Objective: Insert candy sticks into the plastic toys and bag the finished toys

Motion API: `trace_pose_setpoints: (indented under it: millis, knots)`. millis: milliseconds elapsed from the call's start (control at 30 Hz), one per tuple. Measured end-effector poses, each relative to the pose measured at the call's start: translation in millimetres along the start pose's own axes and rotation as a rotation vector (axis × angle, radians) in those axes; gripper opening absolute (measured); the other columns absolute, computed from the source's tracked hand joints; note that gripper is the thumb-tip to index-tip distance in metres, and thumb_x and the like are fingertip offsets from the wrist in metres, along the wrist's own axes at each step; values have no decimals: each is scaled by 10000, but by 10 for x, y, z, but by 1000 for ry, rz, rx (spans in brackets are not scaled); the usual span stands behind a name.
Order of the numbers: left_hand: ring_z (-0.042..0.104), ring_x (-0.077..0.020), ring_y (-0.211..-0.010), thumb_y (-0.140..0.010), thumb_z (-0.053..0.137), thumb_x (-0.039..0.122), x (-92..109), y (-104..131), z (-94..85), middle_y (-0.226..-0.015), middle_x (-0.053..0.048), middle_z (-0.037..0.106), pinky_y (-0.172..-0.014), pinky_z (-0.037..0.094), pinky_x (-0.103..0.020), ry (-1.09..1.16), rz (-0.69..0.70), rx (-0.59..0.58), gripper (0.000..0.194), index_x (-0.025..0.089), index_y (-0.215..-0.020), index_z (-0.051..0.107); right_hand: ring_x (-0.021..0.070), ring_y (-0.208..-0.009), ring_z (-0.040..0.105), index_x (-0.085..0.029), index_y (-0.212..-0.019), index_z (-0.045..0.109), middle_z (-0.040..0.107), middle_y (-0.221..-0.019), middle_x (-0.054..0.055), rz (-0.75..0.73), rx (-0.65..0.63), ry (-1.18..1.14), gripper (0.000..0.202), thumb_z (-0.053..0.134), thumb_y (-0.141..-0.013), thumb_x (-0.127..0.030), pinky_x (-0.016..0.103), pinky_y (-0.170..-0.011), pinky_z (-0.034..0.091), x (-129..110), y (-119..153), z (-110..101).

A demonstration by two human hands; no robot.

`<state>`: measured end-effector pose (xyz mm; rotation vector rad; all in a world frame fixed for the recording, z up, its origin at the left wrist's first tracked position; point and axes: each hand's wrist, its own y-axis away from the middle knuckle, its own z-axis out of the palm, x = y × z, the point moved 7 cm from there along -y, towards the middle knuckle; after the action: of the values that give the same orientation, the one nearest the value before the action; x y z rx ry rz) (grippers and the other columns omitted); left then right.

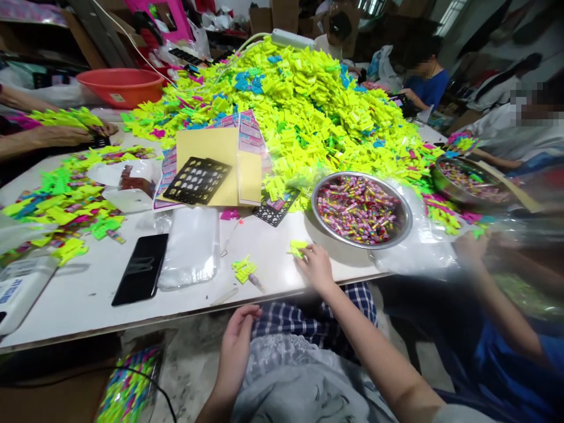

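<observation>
My right hand [316, 269] is at the table's front edge, its fingertips closed on a small neon-yellow plastic piece [298, 248]. My left hand [238, 336] rests over my lap just below the table edge, fingers loosely bent, with nothing visible in it. On the table between the hands lies another yellow plastic piece [244, 269] with a small wrapped candy tube [256, 282] beside it. A steel bowl [318, 218] full of such colourful tubes stands right of my right hand. Behind everything rises a large heap of yellow pieces [308, 111], with some blue and pink ones.
Left of the hands lie a black phone [138, 270] and a stack of clear plastic bags [189, 249]. Printed cards [211, 161] with a black perforated sheet [198, 179] lean on the heap. A red basin [121, 88] stands back left. Co-workers sit around; one's blurred arm [497, 305] is close on the right.
</observation>
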<state>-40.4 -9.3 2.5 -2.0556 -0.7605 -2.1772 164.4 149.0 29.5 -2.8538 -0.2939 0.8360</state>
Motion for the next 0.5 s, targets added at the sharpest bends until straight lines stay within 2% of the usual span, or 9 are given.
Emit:
trace_pose_setpoints:
  millis: [67,133,200,267,333,400,433,467,500]
  knots:
    - [581,-200,-877,-724,579,378,40,23,176,-895,-53,647,-883,406,-335,35,-37,-78,254,188,-891,602,192,-829,546,-165,-908,661,607,-902,86,43,45,-154,210,549,-785,-293,320,-775,414,47,252,-133]
    - [578,-205,-933,-715,596,385,60,70,431,-1036,-82,626,-883,414,-340,159,-116,-181,357,189,-1012,570,175,-759,567,-168,-817,659,622,-825,69,116,120,-347,180,530,-794,-290,309,-717,447,44,503,-241]
    - [566,-216,-995,-712,603,389,58,132,710,-1164,-105,573,-885,422,-349,315,-211,-278,469,200,-1130,506,171,-717,572,-185,-730,648,628,-751,53,130,132,-472,177,513,-805,-272,314,-685,459,-72,736,-274]
    - [576,-219,-983,-707,607,388,54,159,896,-1144,-105,586,-864,435,-342,390,-241,-282,469,198,-1124,508,175,-758,577,-203,-746,649,638,-770,55,0,24,-533,175,498,-818,-254,320,-706,463,-319,905,-260]
    - [605,-212,-889,-702,605,397,50,138,953,-990,-87,648,-810,451,-323,348,-206,-203,381,177,-1011,568,173,-795,580,-214,-806,654,647,-810,56,-218,-182,-545,160,499,-822,-251,308,-719,464,-585,991,-270]
    - [616,-198,-761,-704,590,420,53,99,933,-804,-61,661,-730,462,-307,254,-164,-121,310,155,-864,603,160,-751,586,-210,-819,655,651,-781,44,-347,-328,-478,172,494,-831,-267,279,-688,463,-656,907,-402]
    - [609,-187,-703,-702,586,426,58,81,915,-728,-46,648,-692,462,-298,211,-152,-98,296,148,-803,604,148,-702,585,-205,-811,655,651,-746,35,-352,-343,-412,197,476,-843,-280,261,-659,457,-592,764,-519]
    - [599,-173,-659,-698,587,424,71,65,892,-677,-33,631,-665,458,-287,179,-136,-84,286,146,-765,598,143,-692,585,-193,-816,654,653,-744,37,-278,-273,-330,239,442,-863,-293,253,-658,451,-439,539,-683]
    - [586,-158,-627,-689,594,417,90,53,864,-645,-20,615,-646,454,-276,157,-119,-70,278,147,-751,591,145,-735,590,-173,-871,649,660,-806,57,-183,-145,-229,268,421,-873,-314,249,-683,447,-245,273,-884]
